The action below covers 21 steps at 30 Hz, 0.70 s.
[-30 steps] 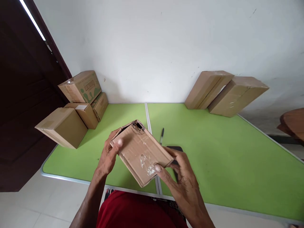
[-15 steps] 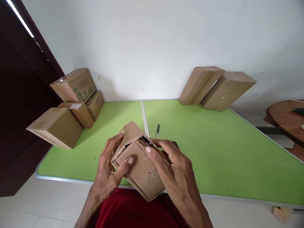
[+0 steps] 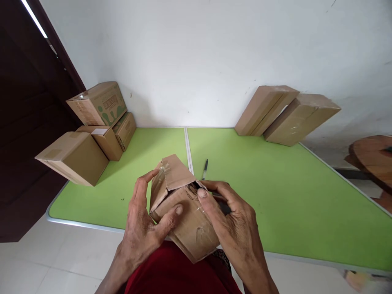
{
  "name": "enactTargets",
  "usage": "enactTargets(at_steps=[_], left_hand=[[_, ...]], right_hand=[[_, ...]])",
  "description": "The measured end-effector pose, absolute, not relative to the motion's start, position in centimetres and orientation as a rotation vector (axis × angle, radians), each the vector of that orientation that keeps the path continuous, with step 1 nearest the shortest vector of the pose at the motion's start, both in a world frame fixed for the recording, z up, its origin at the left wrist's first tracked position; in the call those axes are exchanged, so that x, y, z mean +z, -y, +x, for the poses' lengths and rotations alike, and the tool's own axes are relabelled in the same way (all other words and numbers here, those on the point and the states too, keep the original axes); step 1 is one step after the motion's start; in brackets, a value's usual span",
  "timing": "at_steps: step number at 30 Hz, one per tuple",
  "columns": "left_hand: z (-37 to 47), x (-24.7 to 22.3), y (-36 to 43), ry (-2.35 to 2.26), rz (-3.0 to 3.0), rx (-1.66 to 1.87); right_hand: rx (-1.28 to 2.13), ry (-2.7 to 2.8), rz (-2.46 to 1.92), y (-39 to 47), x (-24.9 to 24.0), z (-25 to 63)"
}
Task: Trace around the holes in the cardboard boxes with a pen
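A small worn cardboard box [image 3: 186, 220] is held tilted over the table's front edge, between both hands. Its top edge has a torn gap, and clear tape clings to one corner. My left hand [image 3: 147, 220] grips the left side, thumb on the near face and index finger at the taped corner. My right hand [image 3: 235, 220] clasps the right side, its thumb beside the torn gap; its other fingers are partly hidden behind the box. A pen [image 3: 205, 168] lies on the table just beyond the box. Something dark [image 3: 225, 207] shows partly behind my right hand.
The green table [image 3: 290, 196] has a seam down its middle. Several cardboard boxes [image 3: 82, 157] are stacked at the left by a dark door [image 3: 27, 122]. Two more boxes [image 3: 268, 110] lean near the wall at the back right. A round wooden surface [image 3: 372, 157] stands at far right.
The view has shifted slightly. The box has turned a little in my hands, and my left index finger now rests at its taped corner. Both hands keep their hold.
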<state>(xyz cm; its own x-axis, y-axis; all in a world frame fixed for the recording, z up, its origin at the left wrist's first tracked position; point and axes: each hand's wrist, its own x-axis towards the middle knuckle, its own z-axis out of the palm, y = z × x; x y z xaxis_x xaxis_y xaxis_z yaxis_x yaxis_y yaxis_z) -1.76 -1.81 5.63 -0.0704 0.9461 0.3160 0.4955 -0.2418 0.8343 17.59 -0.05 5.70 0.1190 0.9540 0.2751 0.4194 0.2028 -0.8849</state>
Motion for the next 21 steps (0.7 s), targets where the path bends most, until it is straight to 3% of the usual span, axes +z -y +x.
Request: enactTargets(at_steps=[10, 21], left_hand=[[-1.2, 8.9, 0.3, -1.628, 1.78, 1.15], [-2.4, 9.0, 0.7, -1.733, 1.711, 1.101]], right_hand=[[0.437, 1.649, -1.326, 1.4, 5.1, 15.9], [0.199, 1.809, -1.231, 2.4, 4.5, 13.8]])
